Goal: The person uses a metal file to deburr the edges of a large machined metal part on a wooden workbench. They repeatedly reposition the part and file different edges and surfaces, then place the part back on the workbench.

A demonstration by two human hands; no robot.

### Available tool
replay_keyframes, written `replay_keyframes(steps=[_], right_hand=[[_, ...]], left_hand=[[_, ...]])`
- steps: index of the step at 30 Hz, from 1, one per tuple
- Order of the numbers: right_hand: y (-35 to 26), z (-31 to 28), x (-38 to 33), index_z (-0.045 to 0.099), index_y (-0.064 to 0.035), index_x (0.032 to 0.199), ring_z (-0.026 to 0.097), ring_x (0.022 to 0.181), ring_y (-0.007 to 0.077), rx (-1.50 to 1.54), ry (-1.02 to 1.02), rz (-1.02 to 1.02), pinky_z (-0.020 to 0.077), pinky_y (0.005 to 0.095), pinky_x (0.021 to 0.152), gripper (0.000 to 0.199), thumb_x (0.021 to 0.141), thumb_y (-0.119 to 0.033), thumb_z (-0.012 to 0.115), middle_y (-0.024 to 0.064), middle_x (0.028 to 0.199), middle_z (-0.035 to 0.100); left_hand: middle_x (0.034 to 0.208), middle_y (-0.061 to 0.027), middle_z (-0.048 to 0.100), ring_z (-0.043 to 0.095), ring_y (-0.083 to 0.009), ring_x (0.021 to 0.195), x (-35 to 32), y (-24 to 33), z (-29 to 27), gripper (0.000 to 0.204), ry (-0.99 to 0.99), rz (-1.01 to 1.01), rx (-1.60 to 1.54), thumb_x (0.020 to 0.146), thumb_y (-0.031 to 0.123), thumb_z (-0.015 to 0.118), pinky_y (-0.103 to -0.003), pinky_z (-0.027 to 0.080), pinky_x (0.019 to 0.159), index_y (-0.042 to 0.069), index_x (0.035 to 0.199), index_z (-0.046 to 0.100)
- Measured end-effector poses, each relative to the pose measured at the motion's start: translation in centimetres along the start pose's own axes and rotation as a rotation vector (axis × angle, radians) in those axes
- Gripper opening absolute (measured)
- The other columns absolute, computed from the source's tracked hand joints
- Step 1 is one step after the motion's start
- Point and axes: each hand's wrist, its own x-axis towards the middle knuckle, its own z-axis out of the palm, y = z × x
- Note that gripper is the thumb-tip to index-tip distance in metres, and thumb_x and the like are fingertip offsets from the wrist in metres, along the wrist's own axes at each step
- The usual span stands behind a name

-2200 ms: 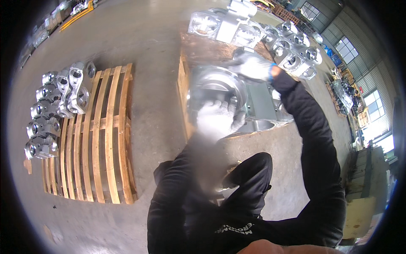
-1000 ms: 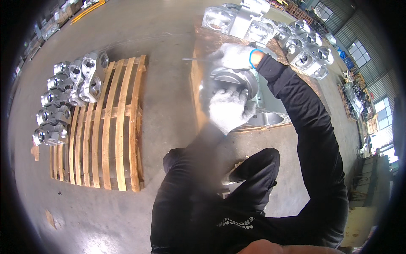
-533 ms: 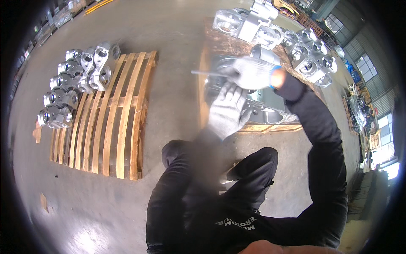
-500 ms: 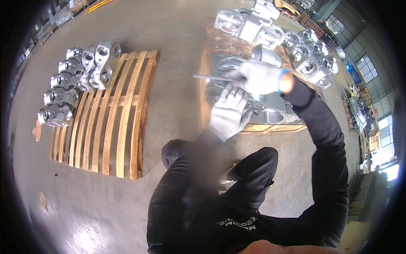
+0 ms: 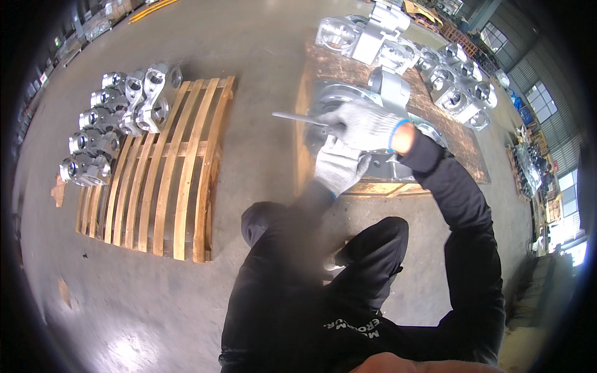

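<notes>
A thin grey metal rod (image 5: 297, 117) sticks out to the left from my gloved right hand (image 5: 367, 124), whose fingers are wrapped round it. That hand is over a large silver metal casting (image 5: 342, 93) with round openings, lying on a brown board. My gloved left hand (image 5: 339, 165) is just below the right one, at the near left side of the casting. Its fingers look stretched out toward the casting, but their tips are partly hidden behind the right hand. The rod's far end inside the right hand is hidden.
The brown board (image 5: 463, 146) tops a wooden pallet and bears more silver castings (image 5: 379, 37) at its far side. Another group of castings (image 5: 457, 84) stands to the right. Left of me, a slatted wooden pallet (image 5: 165, 180) carries several smaller castings (image 5: 118, 105).
My right hand has moved slightly left and down with the rod, now overlapping the left hand's fingers. The casting under my hands seems to show more of its right side.
</notes>
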Motion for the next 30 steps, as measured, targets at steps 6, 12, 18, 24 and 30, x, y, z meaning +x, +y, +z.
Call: replay_keyframes(steps=[6, 12, 18, 24, 30], right_hand=[[-2.8, -0.6, -0.7, 0.074, -0.015, 0.133, 0.072, 0.097, 0.0412, -0.11, -0.113, 0.227, 0.0571, 0.0497, 0.086, 0.039, 0.096, -0.022, 0.06, 0.0211, 0.104, 0.075], [-3.6, 0.2, 0.2, 0.075, -0.0137, 0.124, 0.071, 0.102, 0.0438, -0.102, 0.085, 0.226, 0.0551, 0.0541, 0.089, 0.035, 0.094, -0.022, 0.059, 0.0228, 0.104, 0.074], [-1.6, 1.8, -4.4, 0.073, -0.0129, 0.131, 0.072, 0.099, 0.0416, 0.018, 0.209, 0.177, 0.0563, 0.0491, 0.087, 0.034, 0.1, -0.017, 0.062, 0.0208, 0.106, 0.075], [-3.6, 11.2, -8.9, 0.071, -0.0085, 0.131, 0.068, 0.068, 0.0193, 1.001, 0.205, 0.604, 0.0552, 0.0348, 0.064, 0.033, 0.106, -0.028, 0.064, 0.0075, 0.086, 0.075], [-6.5, 17.2, -0.1, 0.07, -0.0045, 0.115, 0.063, 0.061, 0.0112, 2.359, 0.53, 0.476, 0.0506, 0.0262, 0.053, 0.027, 0.111, -0.028, 0.057, 0.0012, 0.08, 0.068]], left_hand=[[0.143, -0.0174, 0.062, 0.055, -0.037, 0.137, 0.0, -0.6, 0.1, 0.057, -0.173, 0.026, 0.036, 0.096, 0.041, 0.064, -0.06, 0.036, 0.119, 0.011, 0.144, 0.061], [0.143, -0.0177, 0.064, 0.056, -0.0368, 0.136, 1.2, -1.0, 1.9, 0.062, -0.078, 0.029, 0.032, 0.096, 0.046, 0.062, -0.054, 0.037, 0.122, 0.011, 0.147, 0.061], [0.134, -0.0247, 0.068, 0.063, -0.0411, 0.13, 0.0, -0.9, -3.1, 0.051, -0.001, 0.217, 0.2, 0.097, 0.031, 0.064, -0.054, 0.042, 0.12, -0.001, 0.136, 0.066], [0.121, -0.0182, 0.071, 0.068, -0.037, 0.117, -2.4, -3.1, -11.2, 0.034, 0.205, 0.25, 0.209, 0.087, 0.008, 0.07, -0.052, 0.053, 0.104, 0.001, 0.12, 0.071], [0.129, -0.0207, 0.07, 0.065, -0.0408, 0.121, 11.4, -4.4, -10.7, 0.036, -0.109, 0.14, 0.112, 0.102, 0.027, 0.063, -0.047, 0.05, 0.107, 0.005, 0.13, 0.068]])
